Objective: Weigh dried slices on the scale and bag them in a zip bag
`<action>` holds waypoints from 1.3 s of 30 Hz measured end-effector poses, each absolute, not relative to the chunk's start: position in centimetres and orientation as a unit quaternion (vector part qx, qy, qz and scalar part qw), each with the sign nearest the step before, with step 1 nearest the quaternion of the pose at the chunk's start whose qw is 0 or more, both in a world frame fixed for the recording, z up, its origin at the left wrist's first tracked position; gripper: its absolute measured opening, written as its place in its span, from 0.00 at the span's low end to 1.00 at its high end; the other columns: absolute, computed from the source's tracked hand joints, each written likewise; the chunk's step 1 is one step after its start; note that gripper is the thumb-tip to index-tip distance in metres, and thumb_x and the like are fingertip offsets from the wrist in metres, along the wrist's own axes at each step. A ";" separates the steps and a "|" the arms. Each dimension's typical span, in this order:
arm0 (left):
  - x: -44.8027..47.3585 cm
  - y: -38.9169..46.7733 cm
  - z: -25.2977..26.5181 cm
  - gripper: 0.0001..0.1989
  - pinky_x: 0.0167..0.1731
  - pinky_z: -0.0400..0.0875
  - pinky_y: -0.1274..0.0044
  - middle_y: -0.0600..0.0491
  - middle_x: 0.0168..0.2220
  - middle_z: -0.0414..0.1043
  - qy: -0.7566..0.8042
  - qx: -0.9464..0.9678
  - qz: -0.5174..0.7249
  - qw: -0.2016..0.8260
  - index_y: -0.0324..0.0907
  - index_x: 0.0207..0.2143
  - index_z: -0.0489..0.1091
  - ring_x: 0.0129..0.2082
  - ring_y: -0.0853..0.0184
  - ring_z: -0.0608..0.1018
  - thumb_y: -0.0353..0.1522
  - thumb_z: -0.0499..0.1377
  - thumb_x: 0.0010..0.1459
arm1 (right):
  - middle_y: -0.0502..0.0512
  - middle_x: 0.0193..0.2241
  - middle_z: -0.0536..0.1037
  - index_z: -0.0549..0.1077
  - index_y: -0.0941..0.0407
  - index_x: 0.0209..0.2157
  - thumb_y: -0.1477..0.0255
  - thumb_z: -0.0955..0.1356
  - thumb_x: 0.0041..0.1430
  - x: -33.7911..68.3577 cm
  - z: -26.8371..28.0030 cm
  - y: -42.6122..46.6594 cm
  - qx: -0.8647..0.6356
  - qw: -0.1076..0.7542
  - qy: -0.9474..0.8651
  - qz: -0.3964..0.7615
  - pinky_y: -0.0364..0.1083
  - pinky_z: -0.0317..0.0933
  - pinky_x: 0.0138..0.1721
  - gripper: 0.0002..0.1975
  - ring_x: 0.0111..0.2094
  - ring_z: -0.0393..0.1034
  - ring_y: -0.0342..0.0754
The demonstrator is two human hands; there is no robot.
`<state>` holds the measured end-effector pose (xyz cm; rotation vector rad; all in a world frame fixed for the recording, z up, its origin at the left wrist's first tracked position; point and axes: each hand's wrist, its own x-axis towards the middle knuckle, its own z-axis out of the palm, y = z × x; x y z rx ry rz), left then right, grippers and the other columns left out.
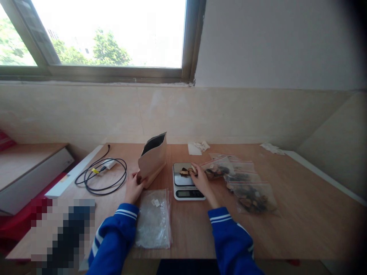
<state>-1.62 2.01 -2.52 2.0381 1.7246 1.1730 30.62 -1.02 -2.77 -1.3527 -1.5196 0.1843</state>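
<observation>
My left hand [134, 188] grips the lower left side of a brown kraft paper bag [151, 162]. The bag stands upright with its dark mouth open. Over the small kitchen scale [189, 194], my right hand [200, 178] has its fingers closed at some brown dried slices [185, 172] on the metal plate; the fingertips are partly hidden. Their exact kind is too small to make out. Flat on the table, just in front of the paper bag, lies a stack of clear zip bags [153, 219].
Several zip bags of dried pieces [252, 198] lie right of the scale. A coiled black cable [86, 187] and a white adapter [109, 163] are at the left. Crumpled tissue [202, 146] sits near the wall. A blurred dark object [69, 236] is at the front left.
</observation>
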 end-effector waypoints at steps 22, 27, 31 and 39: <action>-1.6 1.9 -2.2 0.21 0.48 0.66 0.62 0.45 0.41 0.68 0.587 0.699 0.393 0.114 0.38 0.43 0.74 0.45 0.54 0.72 0.44 0.57 0.52 | 0.57 0.47 0.72 0.76 0.51 0.38 0.71 0.64 0.62 28.8 0.5 -5.1 -0.610 0.387 -0.692 -0.007 0.56 0.51 0.52 0.09 0.52 0.60 0.55; -1.6 1.9 -2.1 0.21 0.48 0.66 0.62 0.43 0.40 0.70 0.579 0.706 0.393 0.112 0.37 0.42 0.74 0.44 0.54 0.72 0.43 0.57 0.52 | 0.59 0.49 0.71 0.74 0.53 0.44 0.73 0.61 0.63 29.2 0.6 -5.2 -0.619 0.405 -0.673 -0.005 0.56 0.52 0.52 0.13 0.52 0.61 0.54; -1.7 1.9 -2.1 0.18 0.46 0.67 0.63 0.44 0.41 0.71 0.569 0.716 0.387 0.121 0.39 0.40 0.74 0.43 0.55 0.73 0.42 0.57 0.53 | 0.60 0.49 0.71 0.75 0.54 0.43 0.74 0.59 0.63 29.8 0.4 -4.7 -0.635 0.398 -0.662 -0.029 0.56 0.53 0.52 0.15 0.52 0.61 0.55; -1.6 2.0 -2.3 0.18 0.47 0.66 0.62 0.43 0.42 0.73 0.566 0.717 0.391 0.114 0.39 0.41 0.73 0.44 0.55 0.73 0.41 0.58 0.53 | 0.62 0.50 0.71 0.70 0.53 0.51 0.74 0.58 0.63 30.2 -0.3 -3.8 -0.652 0.344 -0.676 -0.026 0.57 0.55 0.50 0.18 0.51 0.63 0.56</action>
